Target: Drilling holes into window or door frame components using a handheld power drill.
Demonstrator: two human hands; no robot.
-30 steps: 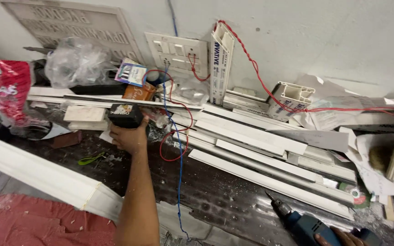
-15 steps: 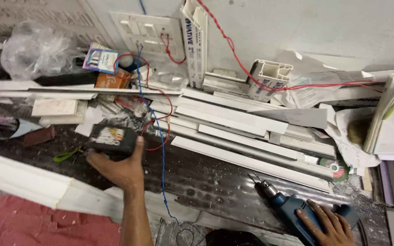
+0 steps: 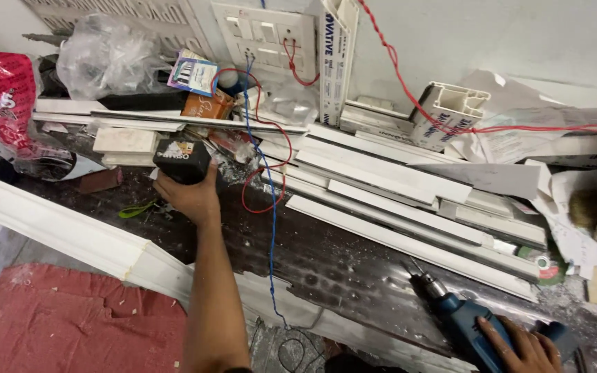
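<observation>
My left hand [image 3: 189, 197] is stretched out over the dark dusty counter [image 3: 340, 259] and grips a small black box [image 3: 181, 159] with a label on top, held just above the surface. At the bottom right my right hand [image 3: 519, 345] rests on the handle of a blue power drill [image 3: 464, 321], whose bit points up and left along the counter. A blue wire [image 3: 269, 228] and a red wire [image 3: 257, 186] hang from the white switch plate [image 3: 264, 34] on the wall, just right of the box.
Several long white plastic trunking strips [image 3: 409, 207] lie slanted across the counter. Short trunking offcuts [image 3: 447, 114] lean at the wall. Crumpled clear plastic [image 3: 105, 59], a red bag [image 3: 1, 97], small cartons [image 3: 195, 76] and papers [image 3: 568, 200] crowd the back. A red cloth [image 3: 70, 321] covers the floor.
The left hand with the black box dipped toward the counter and now sits slightly higher again. My right hand stays on the blue drill. The view has shifted a little.
</observation>
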